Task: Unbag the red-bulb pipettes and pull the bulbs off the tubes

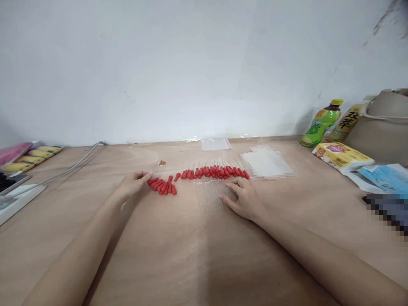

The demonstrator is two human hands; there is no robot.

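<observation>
- Table: wood, smooth, faintly sheened
- Red caps: smooth, rubbery-looking, satin
- Clear tubes: glossy, glass or plastic, unclear which
- Flat bags: thin, shiny plastic
- Wall: matt, mostly smooth
- Green bottle: glossy plastic
- Beige bag: matt

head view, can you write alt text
A person's left hand is at the edge of a pile of red bulbs, the right hand at some clear tubes, on a brown tabletop. Behind lie a row of red-ended tubes and plastic bags.
</observation>
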